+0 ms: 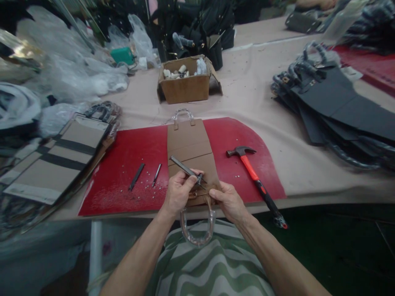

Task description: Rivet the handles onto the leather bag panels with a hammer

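My left hand (180,190) is closed around a long grey metal tool (182,164). It looks like a caliper, and its small pointed end is over the near part of a brown leather bag panel (193,139). With thumb on top, my right hand (227,198) pinches the panel's near right edge. A clear-wrapped handle (197,240) hangs from that near end over my lap, and another wrapped handle (182,113) lies at the far end. Beneath the panel is a red work mat (138,144).
A claw hammer (249,166) lies right of the panel. Two slim metal punches (136,176) and scattered small bits are on the left. Beyond stands an open cardboard box (187,90). Stacked dark bag panels (336,98) lie right, beige ones (64,158) left, near plastic bags (77,70).
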{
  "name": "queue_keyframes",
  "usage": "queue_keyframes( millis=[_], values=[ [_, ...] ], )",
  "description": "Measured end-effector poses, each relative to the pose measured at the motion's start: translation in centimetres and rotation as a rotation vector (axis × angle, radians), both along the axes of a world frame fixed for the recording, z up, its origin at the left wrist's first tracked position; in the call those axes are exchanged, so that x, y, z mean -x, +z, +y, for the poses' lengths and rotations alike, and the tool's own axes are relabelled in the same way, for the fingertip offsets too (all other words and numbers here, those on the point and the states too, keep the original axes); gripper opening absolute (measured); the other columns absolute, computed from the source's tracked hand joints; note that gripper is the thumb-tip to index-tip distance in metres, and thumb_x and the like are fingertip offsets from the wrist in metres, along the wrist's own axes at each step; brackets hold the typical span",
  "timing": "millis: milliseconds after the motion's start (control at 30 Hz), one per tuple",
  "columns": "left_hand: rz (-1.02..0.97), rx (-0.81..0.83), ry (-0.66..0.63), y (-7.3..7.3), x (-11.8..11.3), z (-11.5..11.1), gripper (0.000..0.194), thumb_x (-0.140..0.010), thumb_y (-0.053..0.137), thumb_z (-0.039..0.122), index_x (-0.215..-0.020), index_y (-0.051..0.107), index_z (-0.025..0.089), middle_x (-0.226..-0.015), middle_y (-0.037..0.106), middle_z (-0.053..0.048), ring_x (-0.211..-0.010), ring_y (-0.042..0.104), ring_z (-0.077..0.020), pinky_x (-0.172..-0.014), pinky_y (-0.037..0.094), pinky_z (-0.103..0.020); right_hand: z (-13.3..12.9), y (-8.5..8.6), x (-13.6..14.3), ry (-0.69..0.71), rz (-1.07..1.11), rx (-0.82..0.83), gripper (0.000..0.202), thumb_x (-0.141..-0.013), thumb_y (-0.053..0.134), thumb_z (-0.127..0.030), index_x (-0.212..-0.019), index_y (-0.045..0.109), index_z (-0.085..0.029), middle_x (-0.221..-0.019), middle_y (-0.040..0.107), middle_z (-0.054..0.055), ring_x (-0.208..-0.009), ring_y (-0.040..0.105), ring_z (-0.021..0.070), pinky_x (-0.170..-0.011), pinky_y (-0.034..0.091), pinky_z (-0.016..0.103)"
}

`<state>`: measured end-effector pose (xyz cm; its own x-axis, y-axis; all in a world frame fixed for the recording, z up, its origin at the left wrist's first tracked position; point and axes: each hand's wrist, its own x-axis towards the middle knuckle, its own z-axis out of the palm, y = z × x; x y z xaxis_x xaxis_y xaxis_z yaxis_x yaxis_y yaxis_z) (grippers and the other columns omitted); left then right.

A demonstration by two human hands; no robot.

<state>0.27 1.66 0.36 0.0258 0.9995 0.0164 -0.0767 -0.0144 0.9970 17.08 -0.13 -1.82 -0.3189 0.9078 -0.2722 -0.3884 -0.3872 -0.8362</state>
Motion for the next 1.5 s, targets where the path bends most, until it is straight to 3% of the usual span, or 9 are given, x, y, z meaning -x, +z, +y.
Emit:
queue_keyframes(
  millis=[600,800,1033,1500],
  values=[
    [0.148,-0.088,0.054,0.4,-0.7,-0.8,0.020,-0.088,0.061,0.031,-0.098,0.068,0.015,-0.105,0.073,-0.010,-0.101,0.069,-0.0208,-0.090,0.055,-0.033,0.2,-0.6,0.1,0.019,-0.027,-0.029,0.029,-0.073,0.073,-0.042,-0.075,0.059,-0.017,-0.061,0.050,-0.003,-0.054,0.040,0.0106,-0.053,0.030,0.025],
    [0.243,-0.078,0.070,0.5,-0.8,-1.0,0.017,-0.088,0.060,0.027,-0.099,0.067,0.016,-0.103,0.074,-0.009,-0.099,0.069,-0.0203,-0.089,0.055,-0.032,0.1,0.3,-1.2,0.206,-0.007,-0.068,0.040,-0.068,0.078,-0.039,-0.097,0.065,-0.015,-0.083,0.065,0.003,-0.072,0.057,0.0156,-0.066,0.044,0.027],
    [0.219,-0.088,0.064,0.6,-0.9,-0.9,0.015,-0.088,0.059,0.025,-0.097,0.067,0.015,-0.102,0.073,-0.009,-0.097,0.069,-0.0196,-0.087,0.055,-0.031,-0.2,-0.4,-1.3,0.153,-0.071,-0.059,0.019,-0.072,0.072,-0.032,-0.070,0.064,-0.015,-0.060,0.063,0.001,-0.053,0.054,0.0125,-0.053,0.043,0.024],
    [0.326,-0.152,0.053,1.1,-1.0,-1.2,0.016,-0.087,0.058,0.022,-0.099,0.067,0.015,-0.105,0.073,-0.009,-0.099,0.069,-0.0201,-0.087,0.055,-0.030,-0.2,0.1,-1.0,0.144,0.023,0.010,0.018,-0.070,0.073,-0.029,-0.071,0.067,-0.013,-0.064,0.065,0.003,-0.050,0.054,0.0098,-0.049,0.042,0.022]
  ],
)
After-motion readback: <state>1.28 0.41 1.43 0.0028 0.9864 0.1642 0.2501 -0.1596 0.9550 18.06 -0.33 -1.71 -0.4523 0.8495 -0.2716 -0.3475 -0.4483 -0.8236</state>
